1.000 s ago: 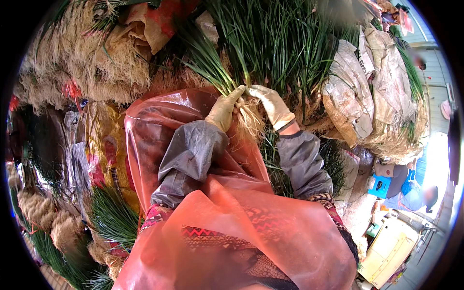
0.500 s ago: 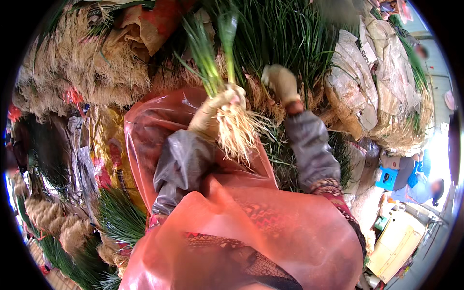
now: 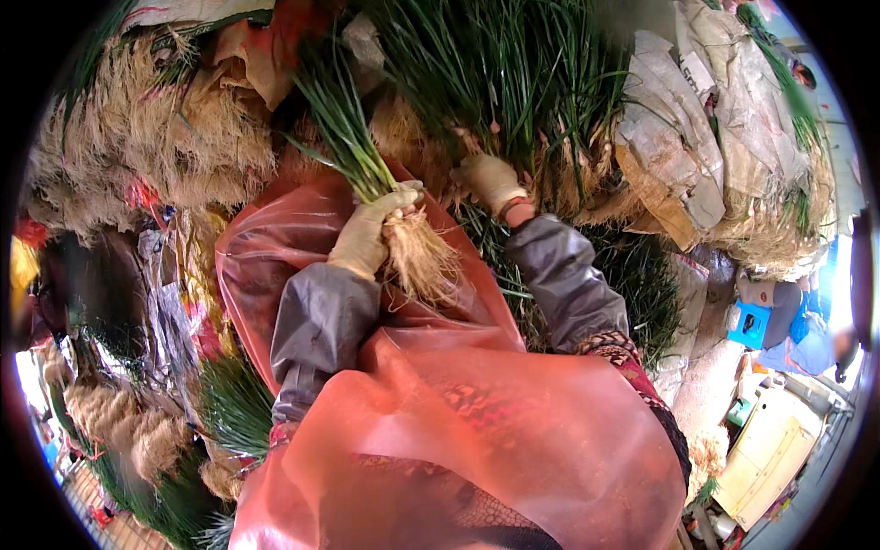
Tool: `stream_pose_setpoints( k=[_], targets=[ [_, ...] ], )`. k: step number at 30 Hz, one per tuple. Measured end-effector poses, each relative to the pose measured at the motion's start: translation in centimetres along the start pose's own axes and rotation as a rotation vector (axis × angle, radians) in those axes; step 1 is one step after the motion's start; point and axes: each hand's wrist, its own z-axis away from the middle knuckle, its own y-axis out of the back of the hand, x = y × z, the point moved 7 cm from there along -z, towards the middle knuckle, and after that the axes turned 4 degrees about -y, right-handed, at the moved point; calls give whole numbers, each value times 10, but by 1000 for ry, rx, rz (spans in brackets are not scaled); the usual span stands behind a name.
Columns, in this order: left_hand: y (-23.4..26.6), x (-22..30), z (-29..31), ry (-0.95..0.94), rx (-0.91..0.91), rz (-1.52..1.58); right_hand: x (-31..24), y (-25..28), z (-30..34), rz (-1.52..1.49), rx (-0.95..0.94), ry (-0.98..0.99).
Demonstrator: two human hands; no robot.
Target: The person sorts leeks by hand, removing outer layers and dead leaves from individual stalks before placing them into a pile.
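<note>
Clearly, the left of both hands (image 3: 365, 236) encloses the rooted bunch (image 3: 368, 174).

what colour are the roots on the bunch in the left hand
The roots are pale straw-coloured, best seen in the head view.

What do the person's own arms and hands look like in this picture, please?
The left hand and the right hand wear pale beige gloves. Glossy, wrinkled, dark grey oversleeves cover the forearms. Toward the elbows, patterned cloth sleeves show past them: red, black and tan on the right, with only a little red patterned cloth visible on the left.
</note>
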Motion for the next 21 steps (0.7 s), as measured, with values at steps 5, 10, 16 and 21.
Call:
stream_pose_setpoints(
  k=[5,10,16,21],
  targets=[
    [-34,-32,1,140,95,88,-42,29,29,-1015,-234,-13],
    [-26,-31,-2,47,94,214,-35,36,39,-770,144,41],
    [-28,-31,-3,58,124,98,-31,14,42,-873,33,67],
    [-34,-30,4,110,75,9,-24,7,4,-870,54,253]
  ],
)
